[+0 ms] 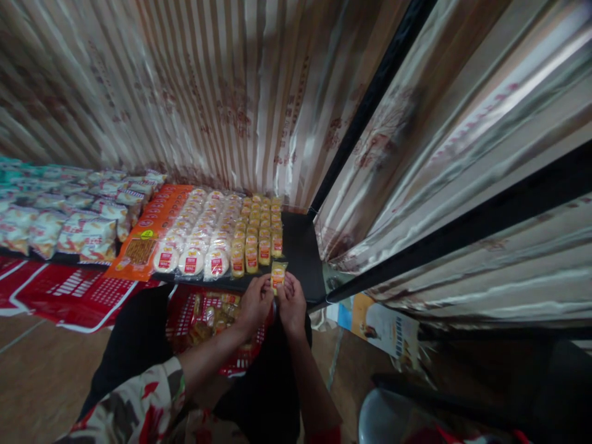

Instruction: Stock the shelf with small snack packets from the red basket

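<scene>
Between the fingers of both my hands is a small yellow snack packet (278, 275) with a red and white label, held upright at the shelf's front edge. My left hand (256, 303) pinches its left side, and my right hand (292, 303) grips it from the right with the thumb in front. Just beyond stand rows of matching yellow packets (251, 254) on the black shelf (303, 253). Below my left forearm, a red basket (178, 311) between my knees holds more yellow-wrapped packets (210, 317).
Round white wrapped snacks (190, 262), an orange bag (136, 250) and white snack bags (97, 237) line the shelf leftward. A black post (361, 105) rises at the right, with striped curtain (222, 92) behind. Red printed bags (83, 296) hang below the shelf. A grey round stool (388, 416) is lower right.
</scene>
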